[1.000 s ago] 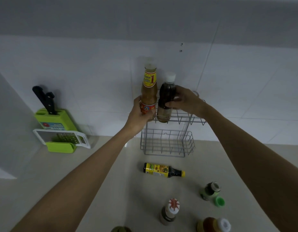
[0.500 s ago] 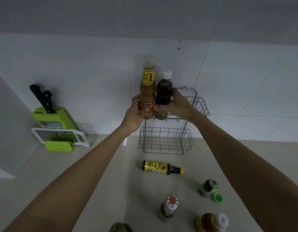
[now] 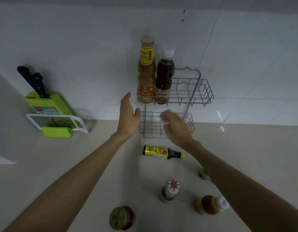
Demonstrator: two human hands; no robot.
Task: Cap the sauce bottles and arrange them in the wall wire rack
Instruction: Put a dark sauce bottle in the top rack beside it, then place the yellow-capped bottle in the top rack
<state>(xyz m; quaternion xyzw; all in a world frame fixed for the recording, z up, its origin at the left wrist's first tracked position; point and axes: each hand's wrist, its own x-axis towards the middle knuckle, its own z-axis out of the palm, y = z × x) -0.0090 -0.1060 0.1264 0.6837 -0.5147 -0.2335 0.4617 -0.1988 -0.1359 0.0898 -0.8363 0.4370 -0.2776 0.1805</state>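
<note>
A two-tier wire rack (image 3: 201, 91) hangs on the tiled wall. In its upper tier, at the left, stand a tall tan sauce bottle (image 3: 145, 71) and a dark bottle with a white cap (image 3: 164, 76), side by side. My left hand (image 3: 129, 114) is open just below and left of them, holding nothing. My right hand (image 3: 176, 126) is open and blurred in front of the lower tier. On the counter lie a dark bottle with a yellow cap (image 3: 162, 152), a bottle with a red-and-white cap (image 3: 169, 191), an orange sauce bottle (image 3: 210, 205) and a green-lidded jar (image 3: 121, 218).
A green knife block with black-handled knives (image 3: 44, 104) and a white grater (image 3: 58, 122) stand at the left against the wall. A small green item (image 3: 202, 174) peeks out from behind my right forearm. The beige counter (image 3: 78, 164) runs to the wall.
Both hands have let go of the two bottles, which now stand in the upper tier. The hands have dropped down and opened, the right one still moving.
</note>
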